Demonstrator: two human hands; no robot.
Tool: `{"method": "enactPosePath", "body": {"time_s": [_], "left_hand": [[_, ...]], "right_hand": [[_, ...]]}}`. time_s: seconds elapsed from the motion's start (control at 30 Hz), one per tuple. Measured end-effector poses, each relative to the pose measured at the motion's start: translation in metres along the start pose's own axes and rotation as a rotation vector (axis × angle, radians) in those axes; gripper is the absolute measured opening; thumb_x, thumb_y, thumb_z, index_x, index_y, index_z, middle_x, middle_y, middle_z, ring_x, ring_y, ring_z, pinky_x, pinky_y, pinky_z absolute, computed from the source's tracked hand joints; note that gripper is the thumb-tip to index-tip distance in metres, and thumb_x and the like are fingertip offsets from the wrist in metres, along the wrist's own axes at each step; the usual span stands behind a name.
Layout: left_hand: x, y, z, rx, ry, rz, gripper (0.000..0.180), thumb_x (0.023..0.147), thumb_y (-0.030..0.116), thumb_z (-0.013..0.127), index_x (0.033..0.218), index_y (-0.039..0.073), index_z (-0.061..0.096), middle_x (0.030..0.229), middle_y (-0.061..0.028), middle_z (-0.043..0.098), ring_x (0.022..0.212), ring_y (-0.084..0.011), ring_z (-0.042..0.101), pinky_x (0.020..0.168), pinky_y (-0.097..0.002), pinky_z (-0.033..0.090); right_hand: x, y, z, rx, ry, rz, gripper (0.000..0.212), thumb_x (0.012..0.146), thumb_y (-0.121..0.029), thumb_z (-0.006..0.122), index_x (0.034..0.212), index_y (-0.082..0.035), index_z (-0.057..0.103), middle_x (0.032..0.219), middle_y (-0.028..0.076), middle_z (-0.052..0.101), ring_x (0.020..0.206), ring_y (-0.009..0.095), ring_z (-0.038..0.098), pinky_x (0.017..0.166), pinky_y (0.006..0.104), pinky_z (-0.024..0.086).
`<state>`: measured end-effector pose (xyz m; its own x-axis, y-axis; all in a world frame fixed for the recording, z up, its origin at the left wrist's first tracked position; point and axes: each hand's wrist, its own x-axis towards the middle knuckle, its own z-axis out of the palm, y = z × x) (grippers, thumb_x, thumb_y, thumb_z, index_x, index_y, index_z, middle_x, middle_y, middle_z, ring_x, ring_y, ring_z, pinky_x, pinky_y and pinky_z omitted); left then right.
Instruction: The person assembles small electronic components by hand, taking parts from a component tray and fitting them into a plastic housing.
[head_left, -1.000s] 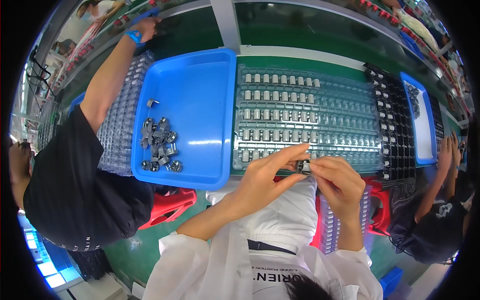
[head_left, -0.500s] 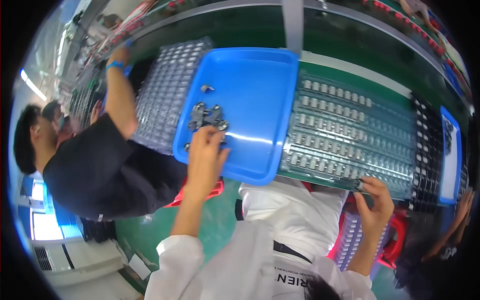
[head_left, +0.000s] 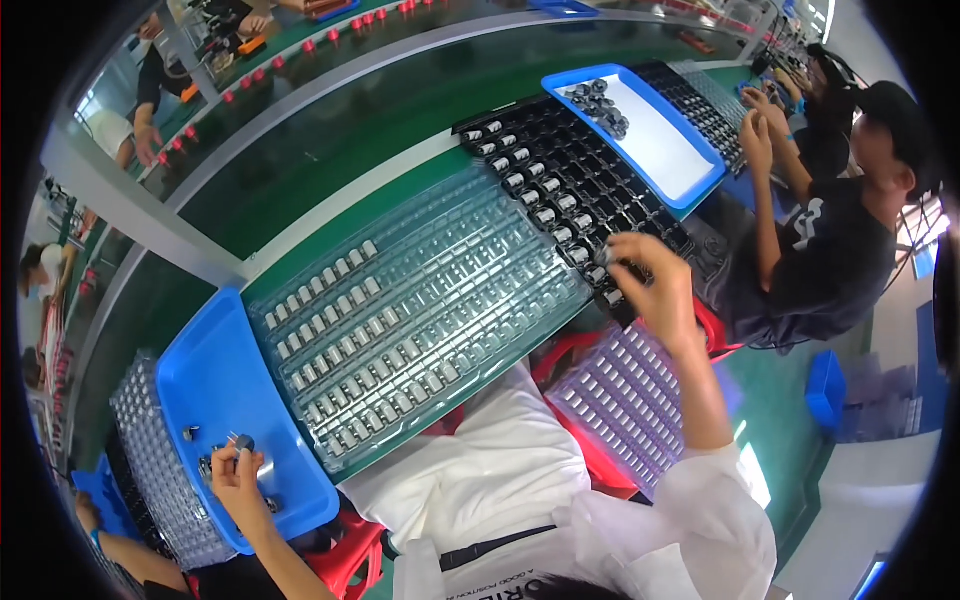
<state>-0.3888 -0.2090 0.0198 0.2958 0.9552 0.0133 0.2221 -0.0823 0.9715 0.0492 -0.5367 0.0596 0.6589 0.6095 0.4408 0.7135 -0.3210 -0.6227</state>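
My left hand (head_left: 240,487) is over the near end of a blue tray (head_left: 215,370), fingertips pinched on a small grey round metal part (head_left: 242,442). A few similar loose parts lie in that tray beside and below the fingers, partly hidden by them. At the right, my right hand (head_left: 660,290) reaches over a black compartment tray (head_left: 610,185). Its thumb and fingers close on a small silver cylindrical part (head_left: 604,257) at the tray's near left side. Rows of silver cylinders fill part of that tray. Between my hands, a clear plastic tray (head_left: 480,260) bears several rows of similar cylinders on its left part.
Another blue tray (head_left: 690,170) with grey parts stands beyond the black tray. A co-worker (head_left: 830,230) sits at the right; another person's arm (head_left: 135,560) shows at lower left. A filled purple-tinted tray (head_left: 630,400) rests on a red stool near my lap. A grey post (head_left: 150,215) rises at left.
The view has swung toward the right. My right hand has gone from the clear tray's front edge to the black tray. My left hand has lifted a grey part from the blue tray's pile.
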Motion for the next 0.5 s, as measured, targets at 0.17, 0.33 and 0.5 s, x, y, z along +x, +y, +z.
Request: {"method": "enactPosePath", "body": {"time_s": [0.17,0.33,0.5], "left_hand": [[-0.001,0.017,0.027,-0.175,-0.062,-0.024,0.014,0.090,0.006,0.061,0.102,0.005,0.054,0.103,-0.0064,0.060,0.086,-0.0142,0.063,0.078,-0.0248,0.052],[-0.008,0.026,0.025,-0.335,-0.148,-0.140,0.019,0.091,0.010,0.061,0.108,0.007,0.053,0.115,-0.0092,0.059,0.097,-0.0148,0.062,0.082,-0.0243,0.051],[-0.010,0.032,0.039,-0.493,-0.129,-0.126,0.015,0.089,0.005,0.061,0.103,0.003,0.054,0.118,-0.0145,0.058,0.089,-0.0190,0.064,0.082,-0.0299,0.054]], "right_hand": [[0.033,0.048,-0.011,-0.157,-0.170,-0.158,0.018,0.074,0.003,0.070,0.090,-0.001,0.063,0.102,0.011,0.066,0.099,0.029,0.061,0.084,0.0356,0.050],[0.045,0.058,-0.005,-0.155,-0.336,-0.236,0.018,0.074,0.003,0.069,0.090,-0.001,0.064,0.101,0.008,0.066,0.100,0.028,0.059,0.085,0.0361,0.049],[0.037,0.029,-0.010,-0.429,-0.231,-0.337,0.025,0.076,0.007,0.063,0.100,-0.001,0.066,0.119,0.016,0.058,0.108,0.032,0.056,0.090,0.0371,0.047]]}}
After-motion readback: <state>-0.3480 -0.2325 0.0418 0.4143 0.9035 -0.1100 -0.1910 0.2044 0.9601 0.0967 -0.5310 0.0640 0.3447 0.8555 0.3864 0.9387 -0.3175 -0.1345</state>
